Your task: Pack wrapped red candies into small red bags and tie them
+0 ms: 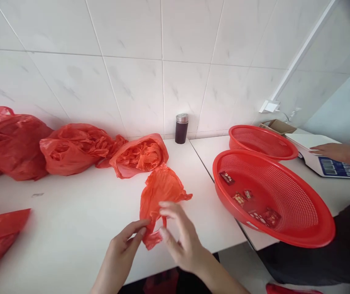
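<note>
A crumpled red plastic bag [160, 185] lies on the white table in front of me. My left hand [122, 249] pinches the edge of its handle end between thumb and fingers. At the other side of the handle loop is my right hand [182, 241], thumb and fingers apart and curved around the loop. The fingertips there reach the bag's edge, though no grip on it shows. Just behind, an open red bag [141, 157] stuffed with more crumpled red plastic rests on its side.
Several full red bags [73, 149] line the wall at left. A dark flask [181, 130] stands against the tiles. To the right, a red colander [304, 204] holds several small packets, with another colander [262, 143] behind. A co-worker's hand [331, 151] rests on a scale [328, 166].
</note>
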`<move>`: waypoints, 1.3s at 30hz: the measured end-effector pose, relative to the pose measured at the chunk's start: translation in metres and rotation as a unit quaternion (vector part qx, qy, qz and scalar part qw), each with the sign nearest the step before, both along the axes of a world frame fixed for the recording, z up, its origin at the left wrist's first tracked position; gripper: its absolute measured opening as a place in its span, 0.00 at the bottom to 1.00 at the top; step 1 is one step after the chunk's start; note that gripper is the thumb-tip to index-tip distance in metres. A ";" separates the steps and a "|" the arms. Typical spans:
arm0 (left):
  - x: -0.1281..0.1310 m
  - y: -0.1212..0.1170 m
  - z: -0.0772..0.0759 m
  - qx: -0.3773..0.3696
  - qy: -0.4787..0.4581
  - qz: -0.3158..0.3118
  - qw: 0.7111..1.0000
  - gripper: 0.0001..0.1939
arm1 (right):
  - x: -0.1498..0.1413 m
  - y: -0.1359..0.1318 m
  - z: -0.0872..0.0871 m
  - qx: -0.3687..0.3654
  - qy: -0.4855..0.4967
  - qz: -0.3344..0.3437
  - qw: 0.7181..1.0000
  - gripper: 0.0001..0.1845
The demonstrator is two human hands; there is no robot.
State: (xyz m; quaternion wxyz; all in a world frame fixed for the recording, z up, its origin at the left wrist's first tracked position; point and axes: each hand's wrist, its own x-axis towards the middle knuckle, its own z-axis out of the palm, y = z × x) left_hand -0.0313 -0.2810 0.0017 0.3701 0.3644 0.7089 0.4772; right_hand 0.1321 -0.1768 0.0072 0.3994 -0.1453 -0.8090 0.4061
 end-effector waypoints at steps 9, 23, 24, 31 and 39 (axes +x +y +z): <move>-0.024 -0.009 -0.004 0.065 0.014 0.058 0.996 0.15 | -0.018 0.072 -0.036 0.140 -0.237 -0.102 0.956 0.23; 0.019 0.035 0.003 0.007 0.532 0.064 0.844 0.11 | -0.020 0.030 0.033 -0.052 -0.246 -0.016 0.968 0.19; 0.003 0.041 -0.007 -0.035 0.519 0.072 0.851 0.11 | -0.014 0.025 0.035 -0.063 -0.252 0.025 0.965 0.18; -0.075 0.018 -0.007 -0.133 0.504 0.080 0.850 0.13 | 0.048 0.038 0.046 0.053 -0.417 0.018 0.907 0.32; -0.047 -0.031 0.020 0.000 0.293 -0.108 0.950 0.26 | 0.137 0.062 0.081 0.052 -0.402 -0.144 0.903 0.32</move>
